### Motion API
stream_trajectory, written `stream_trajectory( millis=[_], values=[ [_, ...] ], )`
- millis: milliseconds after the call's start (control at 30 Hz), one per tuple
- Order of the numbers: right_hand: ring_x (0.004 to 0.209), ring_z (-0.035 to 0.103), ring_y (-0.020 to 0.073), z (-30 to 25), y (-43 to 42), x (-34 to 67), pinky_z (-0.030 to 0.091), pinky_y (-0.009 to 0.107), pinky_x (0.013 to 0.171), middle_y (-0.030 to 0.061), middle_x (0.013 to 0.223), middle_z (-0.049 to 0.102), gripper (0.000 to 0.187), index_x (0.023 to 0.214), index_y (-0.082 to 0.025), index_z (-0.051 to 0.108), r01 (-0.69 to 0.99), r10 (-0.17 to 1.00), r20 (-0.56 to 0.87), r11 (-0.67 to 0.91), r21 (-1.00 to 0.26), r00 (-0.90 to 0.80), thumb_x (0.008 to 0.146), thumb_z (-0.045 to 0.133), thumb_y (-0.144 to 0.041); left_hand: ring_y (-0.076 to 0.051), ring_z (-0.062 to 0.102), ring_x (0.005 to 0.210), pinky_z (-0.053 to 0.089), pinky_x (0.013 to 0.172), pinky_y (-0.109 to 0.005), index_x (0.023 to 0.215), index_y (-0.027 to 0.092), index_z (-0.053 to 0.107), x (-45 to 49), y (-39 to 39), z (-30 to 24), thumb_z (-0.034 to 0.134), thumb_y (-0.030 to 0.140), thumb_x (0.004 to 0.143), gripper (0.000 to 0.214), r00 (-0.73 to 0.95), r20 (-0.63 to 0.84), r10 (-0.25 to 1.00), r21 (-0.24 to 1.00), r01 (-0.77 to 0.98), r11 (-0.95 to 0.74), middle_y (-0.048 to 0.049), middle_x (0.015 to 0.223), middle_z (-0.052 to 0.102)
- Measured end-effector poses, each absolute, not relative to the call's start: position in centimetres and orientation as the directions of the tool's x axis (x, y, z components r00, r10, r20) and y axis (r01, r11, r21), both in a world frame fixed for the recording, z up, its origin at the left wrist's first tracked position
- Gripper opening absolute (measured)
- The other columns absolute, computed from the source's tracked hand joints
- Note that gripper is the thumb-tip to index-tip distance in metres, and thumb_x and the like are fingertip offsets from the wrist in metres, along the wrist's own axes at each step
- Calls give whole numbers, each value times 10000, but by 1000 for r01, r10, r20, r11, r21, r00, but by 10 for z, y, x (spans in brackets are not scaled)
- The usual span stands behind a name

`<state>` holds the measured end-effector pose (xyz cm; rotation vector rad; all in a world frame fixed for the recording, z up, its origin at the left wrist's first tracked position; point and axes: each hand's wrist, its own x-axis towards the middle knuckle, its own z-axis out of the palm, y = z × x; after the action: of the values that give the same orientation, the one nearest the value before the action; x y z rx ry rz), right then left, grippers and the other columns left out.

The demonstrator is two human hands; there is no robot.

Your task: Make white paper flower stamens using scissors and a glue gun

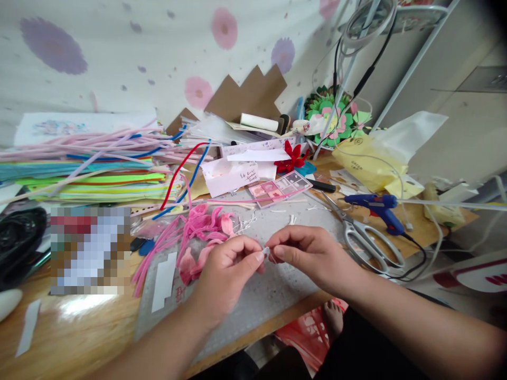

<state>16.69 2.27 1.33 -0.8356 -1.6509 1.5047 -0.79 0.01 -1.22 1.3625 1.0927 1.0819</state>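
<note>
My left hand and my right hand meet over the front of the grey cutting mat. Thumb and forefinger of the left pinch a small whitish piece, too small to name. The right fingertips are closed right beside it, on a thin pale strand that seems to belong to it; the fingers partly hide both. Behind the left hand lie pink pipe cleaners, some bent into loops, and pink petal shapes. White thread-like scraps are scattered beyond the hands.
Large grey-handled scissors and a blue glue gun with its cable lie at right. Bundles of coloured pipe cleaners fill the back left. A red flower and paper slips are behind. A white strip rests at left.
</note>
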Motion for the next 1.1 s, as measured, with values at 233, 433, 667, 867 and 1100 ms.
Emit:
stream_trajectory(
  millis=[233,433,667,867,1100],
  values=[
    [639,595,113,12,24,169,471,238,618,-4,689,665,53,765,-168,646,173,862,38,145,-974,-505,783,612,-203,-131,490,591,369,567,-258,618,188,550,-7,0,-5,545,200,771,154,231,24,973,984,165,-64,23,594,544],
    [594,534,102,14,22,168,430,212,563,-20,654,631,72,741,-182,627,335,852,94,301,-893,-515,790,577,-201,-125,469,578,363,556,-251,587,186,535,-7,-2,-4,534,163,748,163,244,74,967,963,234,-132,27,580,523],
    [552,469,95,16,19,166,378,203,519,-29,605,553,104,700,-175,560,379,848,137,367,-850,-512,795,530,-203,-132,507,627,398,595,-252,666,179,589,-6,-3,-3,549,164,753,96,246,91,965,962,229,-149,16,644,553],
    [593,499,103,15,20,169,402,221,565,-20,637,550,136,743,-172,561,287,853,40,218,-933,-520,846,515,-248,-139,536,623,408,594,-260,675,177,598,-6,-3,-3,545,197,792,130,252,58,966,981,165,-101,6,637,587],
    [658,557,115,16,23,175,452,256,649,13,685,614,133,809,-137,630,30,794,-45,-34,-999,-606,850,552,-236,-128,545,587,417,606,-266,671,175,591,-9,-3,-9,560,193,805,139,290,13,957,1000,-24,-7,19,598,598]
  ],
)
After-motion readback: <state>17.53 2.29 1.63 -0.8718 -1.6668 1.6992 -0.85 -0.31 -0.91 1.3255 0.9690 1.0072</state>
